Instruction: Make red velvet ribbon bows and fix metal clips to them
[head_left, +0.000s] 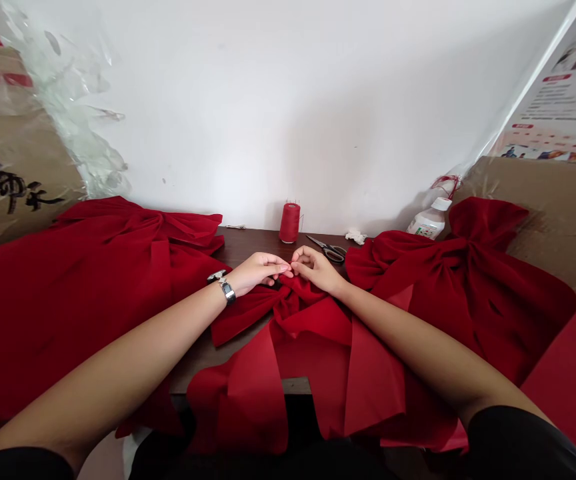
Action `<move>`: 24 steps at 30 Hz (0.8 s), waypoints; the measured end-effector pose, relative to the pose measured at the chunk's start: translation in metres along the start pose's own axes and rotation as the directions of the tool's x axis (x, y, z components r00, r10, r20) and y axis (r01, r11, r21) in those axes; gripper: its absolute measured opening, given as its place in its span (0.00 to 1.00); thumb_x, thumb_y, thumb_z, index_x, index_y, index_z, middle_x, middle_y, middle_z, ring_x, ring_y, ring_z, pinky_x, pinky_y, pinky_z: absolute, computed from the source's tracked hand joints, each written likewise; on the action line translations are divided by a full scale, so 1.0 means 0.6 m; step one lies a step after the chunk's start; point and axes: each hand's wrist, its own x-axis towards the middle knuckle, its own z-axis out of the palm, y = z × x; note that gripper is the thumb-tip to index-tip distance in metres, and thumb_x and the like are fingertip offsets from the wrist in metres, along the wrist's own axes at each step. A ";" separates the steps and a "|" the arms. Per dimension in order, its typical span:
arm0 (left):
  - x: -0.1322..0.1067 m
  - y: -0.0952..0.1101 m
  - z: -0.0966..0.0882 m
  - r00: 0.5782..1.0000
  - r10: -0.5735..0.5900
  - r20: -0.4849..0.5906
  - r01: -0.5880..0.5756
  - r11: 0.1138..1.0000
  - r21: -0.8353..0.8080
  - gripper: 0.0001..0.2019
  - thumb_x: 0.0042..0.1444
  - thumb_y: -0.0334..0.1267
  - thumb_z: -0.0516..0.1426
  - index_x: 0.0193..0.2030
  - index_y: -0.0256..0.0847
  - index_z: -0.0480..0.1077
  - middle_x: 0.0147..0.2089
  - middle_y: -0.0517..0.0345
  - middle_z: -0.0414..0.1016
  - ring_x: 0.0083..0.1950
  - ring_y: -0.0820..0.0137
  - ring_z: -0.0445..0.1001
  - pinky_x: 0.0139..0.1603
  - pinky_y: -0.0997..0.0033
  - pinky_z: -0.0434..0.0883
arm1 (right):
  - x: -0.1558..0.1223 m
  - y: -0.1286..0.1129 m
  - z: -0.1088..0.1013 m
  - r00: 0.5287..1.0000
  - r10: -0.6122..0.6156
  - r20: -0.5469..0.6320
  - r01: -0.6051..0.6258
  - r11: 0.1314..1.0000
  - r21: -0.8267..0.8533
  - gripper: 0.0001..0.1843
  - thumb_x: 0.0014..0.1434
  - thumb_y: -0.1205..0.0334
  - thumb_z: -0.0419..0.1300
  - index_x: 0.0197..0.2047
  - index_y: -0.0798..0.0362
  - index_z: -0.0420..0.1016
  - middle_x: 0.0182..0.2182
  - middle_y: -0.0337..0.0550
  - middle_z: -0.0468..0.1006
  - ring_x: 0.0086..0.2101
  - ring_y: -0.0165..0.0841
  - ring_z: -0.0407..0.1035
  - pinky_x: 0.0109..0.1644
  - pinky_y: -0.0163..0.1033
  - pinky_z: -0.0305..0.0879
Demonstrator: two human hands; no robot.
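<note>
A large red fabric bow (298, 333) lies on the dark wooden table (241, 245) in front of me, its tails hanging over the front edge. My left hand (258, 270), with a watch on the wrist, and my right hand (315, 267) meet over the bow's gathered knot. The fingertips of both hands are pinched together there, touching each other; what they pinch is too small to make out. A red thread spool (289, 222) stands just beyond the hands. Scissors (331, 250) lie to the right of the spool.
Piles of finished red bows lie at the left (68, 280) and right (468, 280). A white plastic bottle (431, 220) stands at the back right. Cardboard (13, 167) and clear plastic wrap lean at the left; a white wall is behind.
</note>
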 end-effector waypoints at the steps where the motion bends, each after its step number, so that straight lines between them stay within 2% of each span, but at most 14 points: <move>1: 0.000 0.000 0.000 1.000 -0.009 -0.001 0.009 1.000 -0.004 0.18 0.44 0.48 0.66 0.36 0.35 0.77 0.40 0.47 0.80 0.30 0.76 0.63 0.28 0.76 0.63 | 0.001 0.001 -0.002 1.000 0.026 0.004 -0.026 0.999 0.027 0.18 0.53 0.48 0.62 0.35 0.53 0.63 0.24 0.35 0.71 0.20 0.23 0.61 0.24 0.31 0.57; 4: 0.000 0.001 0.000 1.000 -0.024 -0.006 0.024 1.000 -0.013 0.18 0.43 0.48 0.66 0.36 0.35 0.77 0.40 0.47 0.80 0.30 0.76 0.63 0.28 0.76 0.63 | 0.004 0.001 -0.006 0.997 0.070 0.019 -0.071 0.996 0.056 0.20 0.52 0.46 0.62 0.33 0.55 0.66 0.23 0.35 0.72 0.17 0.21 0.57 0.20 0.30 0.53; 8: -0.002 0.002 0.000 1.000 -0.026 -0.002 0.026 1.000 -0.001 0.18 0.44 0.48 0.66 0.36 0.35 0.77 0.41 0.47 0.80 0.30 0.75 0.62 0.27 0.76 0.62 | 0.004 -0.004 -0.006 0.997 0.069 0.020 -0.070 0.997 0.018 0.18 0.50 0.49 0.65 0.31 0.57 0.71 0.23 0.37 0.73 0.19 0.22 0.60 0.21 0.29 0.55; 13: -0.003 0.002 0.002 1.000 -0.019 -0.005 0.020 0.999 0.032 0.16 0.46 0.48 0.64 0.36 0.37 0.77 0.41 0.48 0.80 0.30 0.75 0.62 0.25 0.78 0.58 | 0.003 -0.007 -0.004 0.998 0.053 0.023 -0.053 0.998 0.016 0.16 0.48 0.52 0.66 0.31 0.57 0.74 0.26 0.40 0.77 0.26 0.26 0.69 0.31 0.31 0.66; 16: -0.004 0.004 0.003 1.000 -0.010 -0.018 0.011 0.998 0.057 0.17 0.46 0.49 0.64 0.35 0.36 0.77 0.40 0.48 0.79 0.31 0.74 0.62 0.25 0.78 0.58 | 0.002 -0.004 -0.005 0.997 0.059 0.045 -0.061 0.997 0.043 0.15 0.47 0.54 0.68 0.31 0.57 0.75 0.28 0.41 0.78 0.28 0.27 0.72 0.36 0.33 0.68; 21: -0.008 0.014 0.006 1.000 0.007 -0.029 -0.004 0.995 0.100 0.16 0.46 0.47 0.63 0.35 0.35 0.78 0.39 0.47 0.79 0.30 0.75 0.64 0.24 0.78 0.58 | 0.000 -0.006 -0.007 0.997 0.054 0.052 -0.057 0.997 0.047 0.14 0.46 0.56 0.68 0.31 0.58 0.75 0.27 0.41 0.78 0.27 0.26 0.71 0.33 0.32 0.66; 24: -0.009 0.019 0.007 1.000 0.023 -0.020 -0.020 0.992 0.124 0.17 0.47 0.47 0.63 0.36 0.34 0.78 0.39 0.46 0.80 0.29 0.75 0.65 0.23 0.78 0.59 | -0.001 -0.013 -0.008 0.997 0.068 0.047 -0.070 0.997 0.024 0.13 0.49 0.56 0.65 0.32 0.58 0.75 0.25 0.39 0.77 0.21 0.22 0.64 0.26 0.29 0.60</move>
